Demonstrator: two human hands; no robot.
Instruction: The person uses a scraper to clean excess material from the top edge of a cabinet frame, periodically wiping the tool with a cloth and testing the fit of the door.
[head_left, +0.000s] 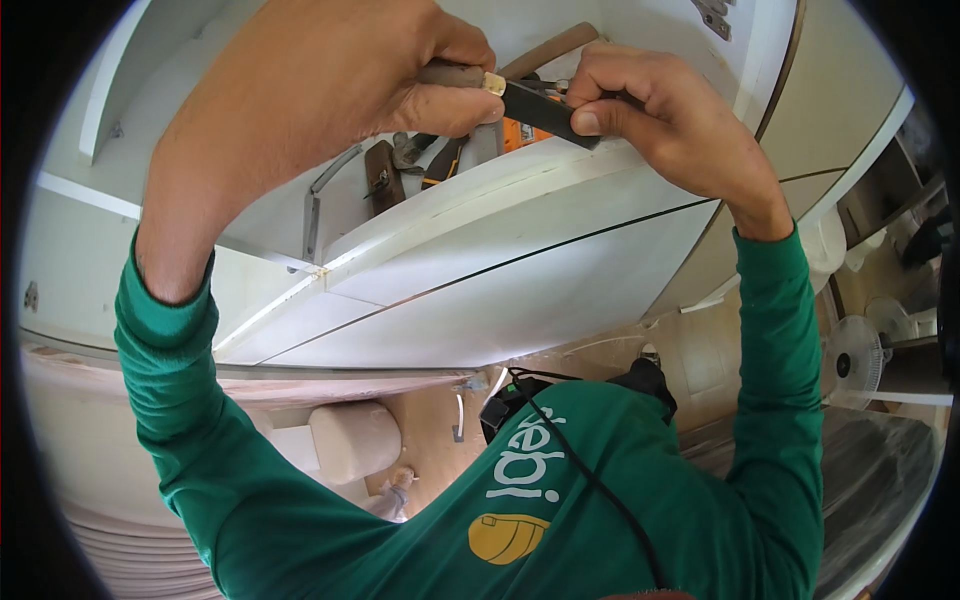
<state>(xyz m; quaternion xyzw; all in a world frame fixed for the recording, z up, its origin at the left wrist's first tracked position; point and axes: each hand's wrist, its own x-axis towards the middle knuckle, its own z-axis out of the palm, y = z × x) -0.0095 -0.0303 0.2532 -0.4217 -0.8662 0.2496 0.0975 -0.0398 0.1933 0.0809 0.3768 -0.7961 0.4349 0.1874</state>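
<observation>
My left hand (400, 70) is closed round the brown handle of a hand tool with a pale yellow collar and a flat dark blade (540, 108). At the blade's far end, the thumb and fingers of my right hand (650, 110) are closed on it. The tool is held above the white cabinet's front edge (440, 222), its blade slanting down to the right. I cannot make out the exact kind of blade. Below and behind it lie an orange item (522, 134), a black-and-yellow tool (444, 163) and a brown block (382, 178), partly covered by my hands.
A bent metal fitting (313, 212) stands inside the cabinet at left. Behind my hands lies a long brown handle (548, 50). A hinge (713, 16) is fixed at upper right. Below are a beige stool (355, 442) and, at right, a white fan (856, 360).
</observation>
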